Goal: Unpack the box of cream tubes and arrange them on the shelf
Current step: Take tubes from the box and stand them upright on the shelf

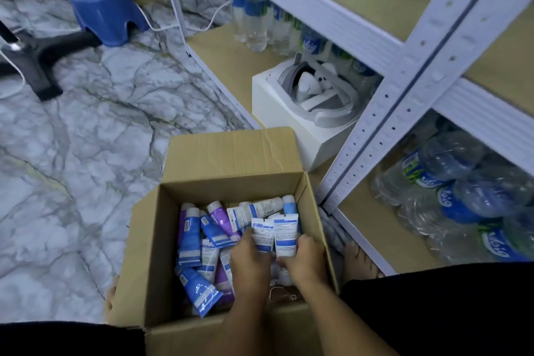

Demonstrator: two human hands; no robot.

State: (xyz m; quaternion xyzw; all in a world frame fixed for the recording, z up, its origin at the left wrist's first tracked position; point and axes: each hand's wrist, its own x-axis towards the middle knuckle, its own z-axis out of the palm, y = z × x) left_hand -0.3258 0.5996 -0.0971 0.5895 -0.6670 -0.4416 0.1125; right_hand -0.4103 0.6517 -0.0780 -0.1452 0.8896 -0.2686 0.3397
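- Both hands reach into the box [231,150]: left hand [250,259] grips one white tube [262,233], right hand [306,259] grips another [285,235].
- Loose tubes [202,246] fill the box.
- Shelf [390,136] stands just right, holding bottles [462,191].

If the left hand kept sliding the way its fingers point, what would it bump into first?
Probably the white tube lying crosswise among the tubes just beyond the left hand, then the far wall of the cardboard box. Depth is hard to judge here.
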